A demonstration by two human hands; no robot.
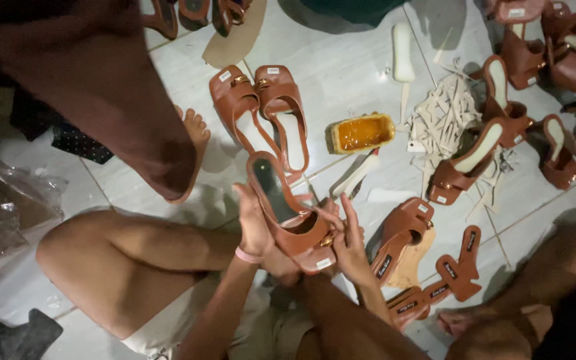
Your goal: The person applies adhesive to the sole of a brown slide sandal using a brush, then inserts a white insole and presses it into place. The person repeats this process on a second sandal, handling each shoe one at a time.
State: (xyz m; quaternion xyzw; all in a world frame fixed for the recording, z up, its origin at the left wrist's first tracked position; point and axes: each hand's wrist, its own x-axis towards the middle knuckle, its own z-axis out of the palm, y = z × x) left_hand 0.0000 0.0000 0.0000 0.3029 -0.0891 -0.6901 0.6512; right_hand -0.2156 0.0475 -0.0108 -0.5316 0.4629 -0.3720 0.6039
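Observation:
I hold a brown open-toe sandal [287,210] with a gold buckle between both hands, above my lap. My left hand [253,223] grips its left side, a pink band on the wrist. My right hand [349,240] supports the toe end near the buckle, fingers spread. The sandal's dark insole faces up.
A finished brown pair [261,113] lies on the white tile floor ahead. A yellow tub of glue [361,132] stands to the right, next to a pile of pale strips [445,117]. More sandals [541,60] and brown insoles [451,270] lie right. Another person's leg [128,113] is at left.

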